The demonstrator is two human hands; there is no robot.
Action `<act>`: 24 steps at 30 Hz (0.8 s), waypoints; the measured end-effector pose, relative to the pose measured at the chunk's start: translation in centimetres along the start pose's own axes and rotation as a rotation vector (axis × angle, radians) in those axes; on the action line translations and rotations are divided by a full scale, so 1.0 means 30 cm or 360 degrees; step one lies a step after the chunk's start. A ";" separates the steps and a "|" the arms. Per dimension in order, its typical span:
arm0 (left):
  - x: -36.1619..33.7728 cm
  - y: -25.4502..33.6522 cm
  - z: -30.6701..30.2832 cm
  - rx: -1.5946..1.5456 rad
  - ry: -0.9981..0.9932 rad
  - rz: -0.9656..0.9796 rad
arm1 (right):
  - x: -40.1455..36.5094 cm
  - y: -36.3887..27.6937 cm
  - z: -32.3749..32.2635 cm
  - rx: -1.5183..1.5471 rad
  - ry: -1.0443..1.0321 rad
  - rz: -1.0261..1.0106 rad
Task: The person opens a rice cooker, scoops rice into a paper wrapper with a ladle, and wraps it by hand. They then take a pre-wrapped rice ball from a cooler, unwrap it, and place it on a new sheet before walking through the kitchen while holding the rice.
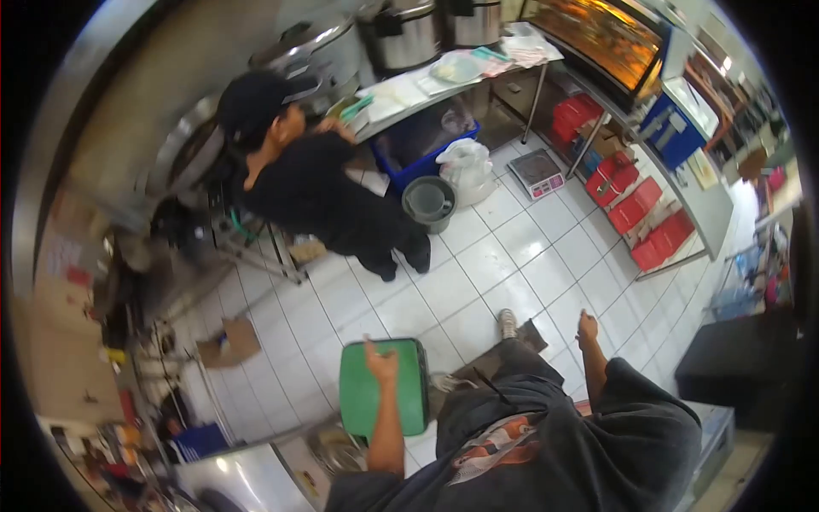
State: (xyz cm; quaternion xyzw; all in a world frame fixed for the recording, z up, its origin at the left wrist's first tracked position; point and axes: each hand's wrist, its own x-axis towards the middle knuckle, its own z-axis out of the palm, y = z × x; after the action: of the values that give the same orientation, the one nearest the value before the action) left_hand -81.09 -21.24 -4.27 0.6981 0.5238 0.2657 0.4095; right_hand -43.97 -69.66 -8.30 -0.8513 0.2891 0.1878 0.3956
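Observation:
My left hand (pixel 381 364) is over the green lid (pixel 408 410) of a bin with a dark rim. Its thumb and a finger stick out apart, and nothing shows in it. To the right, my right hand (pixel 587 329) hangs above the white tiled floor with one finger stretched forward and no object in it. Between my arms are my dark shirt with an orange print and one shoe (pixel 508 323) on the floor.
A person in black (pixel 316 192) stands at a steel table (pixel 409 92) at upper left. A grey bucket (pixel 429 205), blue crate (pixel 414 154) and scale (pixel 537 174) are on the floor. Red containers (pixel 633 205) fill the right shelf. Cardboard (pixel 229 343) lies at left.

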 end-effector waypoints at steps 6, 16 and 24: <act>-0.225 0.605 0.634 -0.0442 -0.1202 -0.0157 | -0.004 -0.094 0.027 0.1705 -0.0906 0.0759; -0.519 1.334 1.237 -0.0129 -0.1602 0.1696 | 0.186 -0.791 -0.253 0.2581 -0.1201 0.0383; 0.071 0.762 1.477 0.0518 -0.1117 0.0261 | 0.592 -0.915 -0.293 0.2267 -0.1002 0.0352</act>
State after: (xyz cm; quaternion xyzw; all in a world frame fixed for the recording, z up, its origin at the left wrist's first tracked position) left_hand -33.25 -34.88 -8.14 0.8419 0.3297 -0.0439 0.4250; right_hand -12.05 -68.38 2.89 -0.2657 0.2971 0.2278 0.8884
